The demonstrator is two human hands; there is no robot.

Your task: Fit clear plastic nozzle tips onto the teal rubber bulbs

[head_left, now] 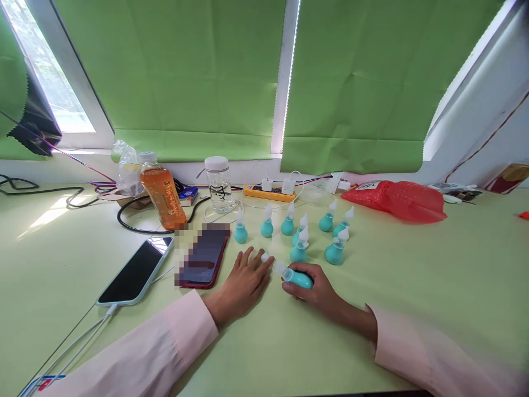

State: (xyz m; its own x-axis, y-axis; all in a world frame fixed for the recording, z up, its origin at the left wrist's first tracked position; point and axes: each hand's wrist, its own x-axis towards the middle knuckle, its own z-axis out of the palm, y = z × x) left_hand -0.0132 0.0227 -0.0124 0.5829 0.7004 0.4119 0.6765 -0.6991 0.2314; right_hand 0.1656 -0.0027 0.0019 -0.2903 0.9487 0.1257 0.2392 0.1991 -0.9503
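The right hand (318,289) was closed around a teal bulb (298,277) lying on its side on the table (413,286), its clear nozzle (280,268) pointing left. The left hand (243,281) lay flat beside it, fingers loosely spread, fingertips (264,263) at a small white tip (265,257) just off the nozzle's end; whether they pinched it or only touched it was hard to tell at this size. To seat that tip well, the bulb wanted a steady grip without squeezing, and the tip brought straight along the nozzle's line, not at a slant.

Beyond the hands stood finished bulbs (297,251) upright in a loose cluster, each with a white tip on. To the left lay a red phone (204,259) and, further out, a phone on a cable (136,273). Behind them were an orange bottle (162,193), a clear jar (218,184), a yellow power strip (269,192) and a red bag (399,199) under the green blinds (173,71).
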